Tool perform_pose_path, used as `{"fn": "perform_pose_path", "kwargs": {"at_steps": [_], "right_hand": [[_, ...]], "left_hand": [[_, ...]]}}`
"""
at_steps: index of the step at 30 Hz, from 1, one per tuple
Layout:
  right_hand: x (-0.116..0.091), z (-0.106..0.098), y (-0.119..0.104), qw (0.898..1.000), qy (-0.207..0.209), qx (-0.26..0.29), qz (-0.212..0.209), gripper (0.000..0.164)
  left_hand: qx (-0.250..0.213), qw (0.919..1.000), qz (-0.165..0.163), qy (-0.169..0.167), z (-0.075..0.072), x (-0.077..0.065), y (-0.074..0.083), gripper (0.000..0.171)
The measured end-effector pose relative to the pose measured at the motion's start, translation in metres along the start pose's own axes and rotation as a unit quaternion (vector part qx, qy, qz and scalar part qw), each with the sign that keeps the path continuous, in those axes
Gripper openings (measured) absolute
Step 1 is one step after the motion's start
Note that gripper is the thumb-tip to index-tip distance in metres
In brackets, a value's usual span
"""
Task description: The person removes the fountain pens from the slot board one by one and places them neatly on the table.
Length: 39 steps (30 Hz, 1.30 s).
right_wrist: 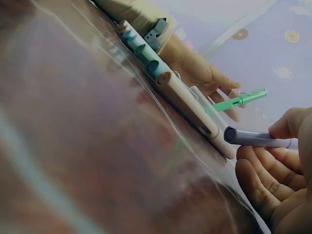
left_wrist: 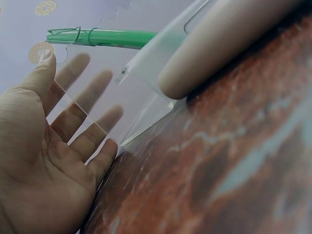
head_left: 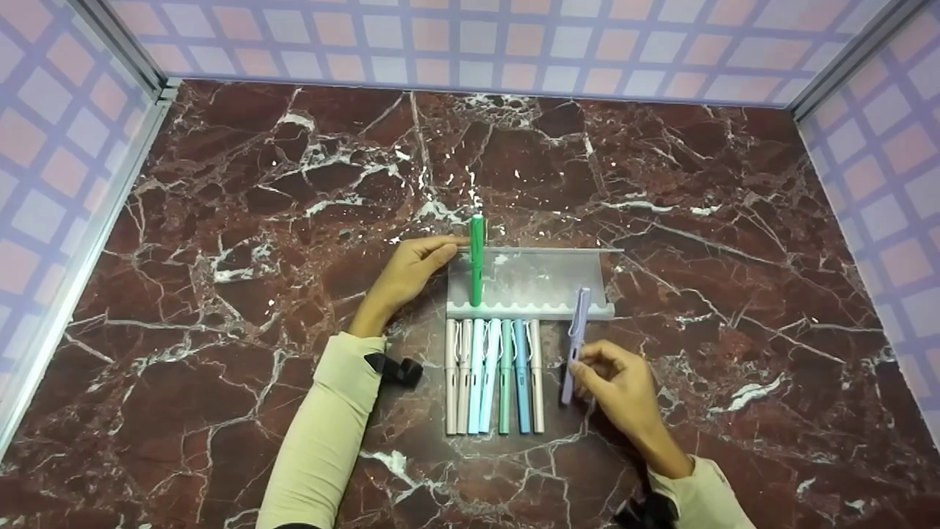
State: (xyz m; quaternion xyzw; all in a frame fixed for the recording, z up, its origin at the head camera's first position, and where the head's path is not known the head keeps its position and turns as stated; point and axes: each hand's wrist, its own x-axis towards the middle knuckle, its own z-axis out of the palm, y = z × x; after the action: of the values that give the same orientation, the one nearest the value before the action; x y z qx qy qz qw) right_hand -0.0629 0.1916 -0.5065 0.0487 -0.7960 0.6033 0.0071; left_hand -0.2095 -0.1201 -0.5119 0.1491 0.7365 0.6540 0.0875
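Note:
A clear pen stand (head_left: 547, 275) with a notched front strip rises from the marble tabletop. My left hand (head_left: 418, 268) holds its left edge, thumb on the near side and fingers behind the see-through panel (left_wrist: 141, 105). One bright green pen (head_left: 477, 257) leans in a notch near the stand's left end, cap end up. My right hand (head_left: 617, 382) pinches a lavender pen (head_left: 578, 330) between thumb and fingers, the clip end pointing away from me toward the stand's right part. In the right wrist view, the lavender pen's (right_wrist: 258, 138) blunt end faces the camera.
Several capped pens lie side by side in front of the stand: beige (head_left: 451, 382), pale blue (head_left: 477, 382), green (head_left: 505, 382) and blue (head_left: 522, 382) among them. Checked walls (head_left: 470, 44) enclose the table's back and sides.

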Motion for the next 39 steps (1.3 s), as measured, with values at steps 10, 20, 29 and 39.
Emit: {"fn": "perform_pose_path", "kwargs": {"at_steps": [10, 20, 29, 39], "right_hand": [[-0.014, 0.001, -0.003, 0.992, 0.018, -0.121, -0.030, 0.016], [-0.013, 0.000, -0.006, 0.977, -0.015, -0.214, 0.010, 0.016], [-0.010, 0.002, -0.006, 0.966, -0.037, -0.255, 0.019, 0.016], [-0.009, 0.005, -0.007, 0.962, -0.050, -0.269, 0.014, 0.019]], "left_hand": [[0.004, 0.9998, 0.017, -0.003, -0.001, 0.000, 0.001, 0.029], [-0.002, 0.9998, 0.018, -0.005, 0.000, 0.000, 0.001, 0.030], [0.001, 0.9999, 0.016, -0.003, -0.001, 0.000, 0.000, 0.029], [-0.002, 1.0000, 0.004, -0.002, 0.000, -0.001, 0.001, 0.030]]}}
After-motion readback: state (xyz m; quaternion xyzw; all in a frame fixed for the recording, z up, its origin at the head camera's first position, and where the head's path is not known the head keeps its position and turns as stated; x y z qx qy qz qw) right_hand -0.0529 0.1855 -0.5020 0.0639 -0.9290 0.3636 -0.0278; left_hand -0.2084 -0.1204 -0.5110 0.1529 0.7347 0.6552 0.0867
